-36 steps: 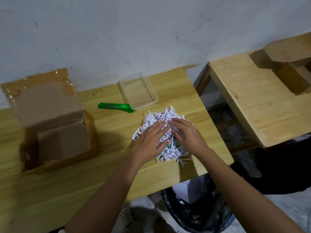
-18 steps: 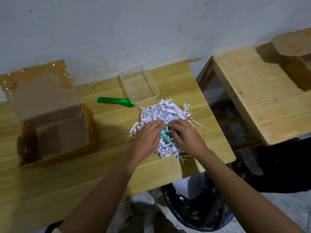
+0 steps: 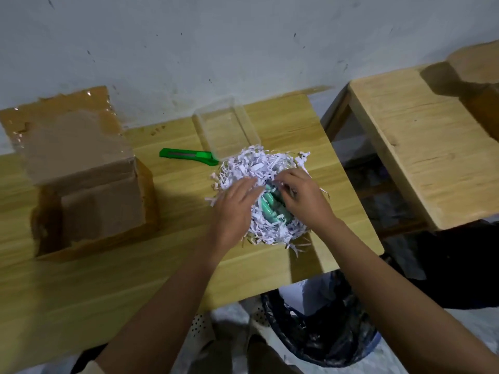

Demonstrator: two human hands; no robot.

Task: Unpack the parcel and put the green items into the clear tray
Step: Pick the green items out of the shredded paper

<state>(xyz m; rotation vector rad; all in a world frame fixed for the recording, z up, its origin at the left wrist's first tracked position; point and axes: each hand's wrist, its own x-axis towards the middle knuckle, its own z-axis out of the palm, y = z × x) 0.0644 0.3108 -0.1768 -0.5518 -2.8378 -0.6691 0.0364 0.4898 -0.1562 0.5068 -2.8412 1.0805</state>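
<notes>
A heap of white shredded paper [image 3: 253, 168] lies on the wooden table near its right end. In a gap at its middle lie several pale green tube-shaped items [image 3: 271, 207], partly covered by shreds. My left hand [image 3: 235, 209] rests on the heap's left side, fingers spread over the shreds. My right hand [image 3: 303, 197] is on the right side, fingers curled into the paper beside the green items. Just behind the heap stands the clear tray [image 3: 225, 130], with nothing in it. The opened cardboard parcel [image 3: 89, 190] sits at the left.
A green utility knife [image 3: 186, 155] lies left of the tray. The table's right edge is close to the heap, with a black-lined bin [image 3: 321, 327] below it. A second wooden table [image 3: 421, 147] stands to the right, across a gap.
My hands have drawn apart and parted the shreds. The green items, hidden at first, now lie exposed in the middle of the heap.
</notes>
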